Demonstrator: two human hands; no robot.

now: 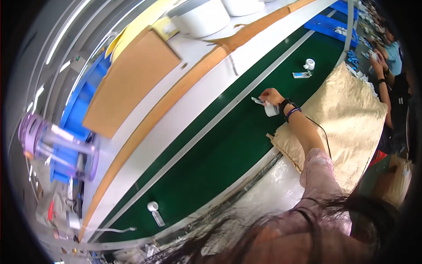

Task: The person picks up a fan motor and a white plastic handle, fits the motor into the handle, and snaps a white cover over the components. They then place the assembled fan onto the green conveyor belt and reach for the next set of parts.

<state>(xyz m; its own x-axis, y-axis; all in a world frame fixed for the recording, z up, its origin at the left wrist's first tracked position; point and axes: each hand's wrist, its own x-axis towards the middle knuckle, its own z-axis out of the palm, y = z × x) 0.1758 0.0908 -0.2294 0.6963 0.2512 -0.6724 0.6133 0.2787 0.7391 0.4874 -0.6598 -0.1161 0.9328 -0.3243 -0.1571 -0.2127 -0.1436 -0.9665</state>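
My right hand reaches over a green conveyor belt, with its fingers closed on a small white device that has a rounded head. A narrow pale strip sticks out past the fingertips. Part of the device is hidden behind the hand. Around my wrist are a black band with a thin cord and a purple bracelet. Farther along the belt lies a similar white round-headed piece beside a flat part with blue on it. Another such device lies toward the near left end. My left hand is out of view.
A beige cloth sack lies beside my forearm, near clear plastic sheeting. Across the belt, a white shelf carries a cardboard box and white round tubs. Blue trays stand at the far end; another person works at right.
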